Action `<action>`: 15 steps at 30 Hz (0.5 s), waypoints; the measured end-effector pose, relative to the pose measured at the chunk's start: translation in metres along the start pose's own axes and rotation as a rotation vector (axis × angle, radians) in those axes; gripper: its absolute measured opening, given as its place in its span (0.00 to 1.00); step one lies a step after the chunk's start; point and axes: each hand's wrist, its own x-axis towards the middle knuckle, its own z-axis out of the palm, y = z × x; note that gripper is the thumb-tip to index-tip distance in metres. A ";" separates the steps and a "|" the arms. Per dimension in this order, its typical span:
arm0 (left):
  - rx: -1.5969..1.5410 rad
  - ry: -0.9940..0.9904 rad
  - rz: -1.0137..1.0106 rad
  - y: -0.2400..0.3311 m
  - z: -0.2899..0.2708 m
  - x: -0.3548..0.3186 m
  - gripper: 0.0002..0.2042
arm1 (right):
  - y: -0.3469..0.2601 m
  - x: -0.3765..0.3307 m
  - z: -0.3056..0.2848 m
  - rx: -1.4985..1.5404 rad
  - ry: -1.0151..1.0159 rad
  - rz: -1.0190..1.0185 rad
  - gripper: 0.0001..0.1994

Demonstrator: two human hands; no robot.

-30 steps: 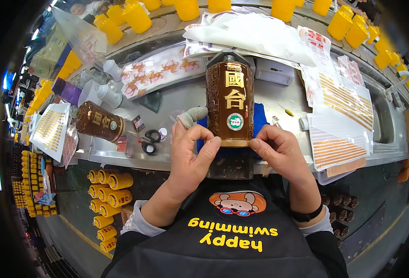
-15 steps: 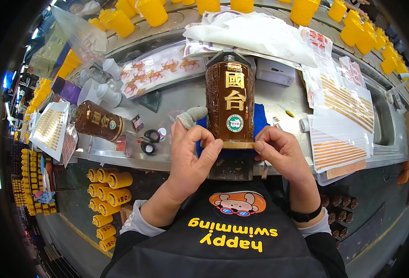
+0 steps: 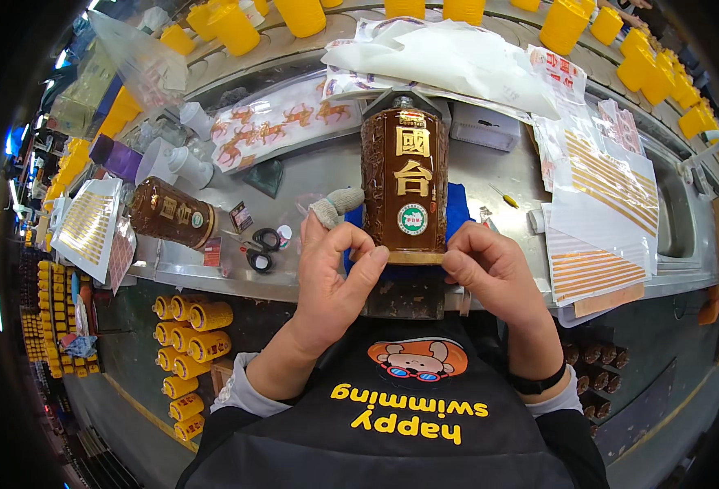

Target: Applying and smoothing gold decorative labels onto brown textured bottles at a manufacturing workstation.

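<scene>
A brown bottle (image 3: 404, 179) with gold characters and a round green-and-white label lies before me, base toward me, over a blue cloth (image 3: 457, 204). Along its base runs a narrow gold strip (image 3: 416, 257). My left hand (image 3: 335, 273) pinches the strip's left end between thumb and forefinger; a grey knitted finger cover (image 3: 336, 206) is on one of its fingers. At the opposite end, my right hand (image 3: 490, 269) is closed in a pinch on the strip, its fingertips beside the bottle's lower right corner.
A second brown bottle (image 3: 172, 213) lies at left near black scissors (image 3: 263, 248). Sheets of gold strips (image 3: 600, 236) are on the right, a deer-patterned sheet (image 3: 282, 122) behind. Yellow containers (image 3: 233, 28) line the conveyor (image 3: 253, 61); more yellow bottles (image 3: 210, 344) stand below left.
The gold strip now sits closer against the bottle's base. My right fingertips have shifted slightly left and down, while my left hand has hardly moved. Yellow containers on the conveyor have moved right.
</scene>
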 end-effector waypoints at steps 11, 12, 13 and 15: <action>-0.009 -0.017 -0.007 0.002 -0.001 -0.001 0.08 | -0.004 -0.001 -0.003 -0.030 -0.025 0.093 0.10; -0.013 -0.006 0.001 0.002 -0.001 0.000 0.08 | -0.003 0.000 -0.001 -0.033 -0.004 0.042 0.10; -0.027 0.003 0.005 0.001 -0.001 0.000 0.08 | -0.001 0.001 0.002 -0.037 0.018 -0.009 0.10; -0.026 0.010 0.007 0.001 0.000 0.000 0.08 | 0.000 0.001 0.003 -0.047 0.036 -0.049 0.10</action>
